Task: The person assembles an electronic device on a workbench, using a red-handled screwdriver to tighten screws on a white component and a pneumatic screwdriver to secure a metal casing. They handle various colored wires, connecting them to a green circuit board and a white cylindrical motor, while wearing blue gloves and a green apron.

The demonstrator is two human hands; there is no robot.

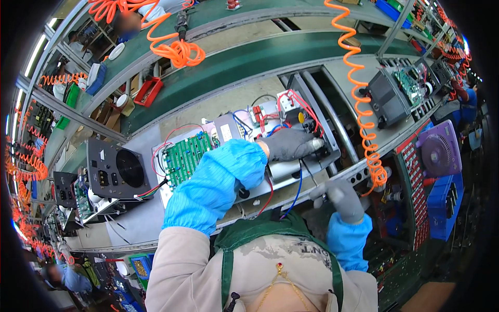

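My left hand (290, 144), in a grey glove with a blue sleeve, reaches across to an open metal chassis (332, 154) and closes on a black part at its right wall. Red and blue wires (270, 122) run through the chassis, beside a green circuit board (187, 156) on a white plate. My right hand (340, 199), also grey-gloved, hovers just below the chassis edge. Its fingers pinch a small thin metal piece (323, 196); I cannot tell what it is.
An orange coiled hose (364, 119) hangs right of the chassis. A black unit with a round fan grille (117, 169) stands to the left. A purple fan (439, 148), a red parts tray (413, 182) and blue bins (442, 203) sit at right. A green conveyor belt (249, 57) runs behind.
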